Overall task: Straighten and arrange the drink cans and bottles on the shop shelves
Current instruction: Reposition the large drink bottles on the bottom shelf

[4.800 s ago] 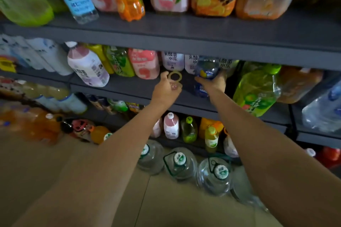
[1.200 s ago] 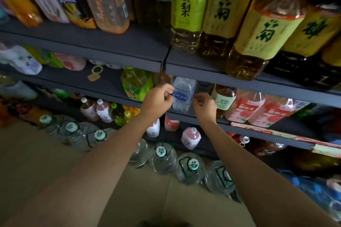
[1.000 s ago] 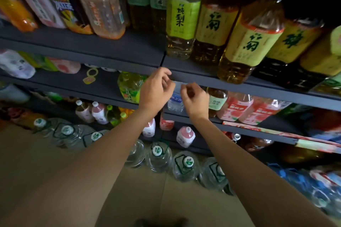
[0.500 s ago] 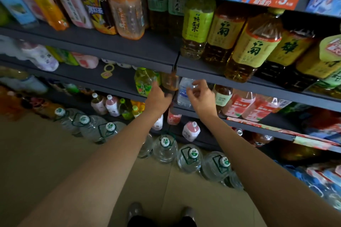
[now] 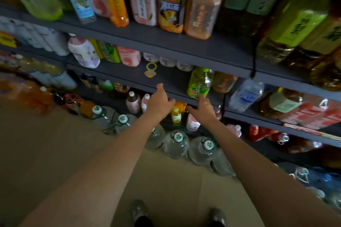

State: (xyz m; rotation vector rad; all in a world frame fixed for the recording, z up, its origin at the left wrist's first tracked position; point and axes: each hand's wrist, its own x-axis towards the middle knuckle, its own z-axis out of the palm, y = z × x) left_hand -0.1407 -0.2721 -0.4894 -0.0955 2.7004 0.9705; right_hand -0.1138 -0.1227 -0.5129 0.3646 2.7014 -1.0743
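On the middle shelf, a green bottle of pale yellow-green drink stands upright beside an amber bottle. Left hand and right hand reach near the shelf's front edge, fingers loosely spread, holding nothing.

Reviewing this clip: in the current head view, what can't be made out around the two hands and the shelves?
- Left hand: fingertips pass behind its back; contact with the dark grey middle shelf unclear.
- Right hand: whether it touches the green-labelled plastic bottle is unclear.
- Top-shelf bottles: caps cut off by the frame's upper edge.
- Far-left bottles: blurred.
- Small yellow ring tag: print too small.
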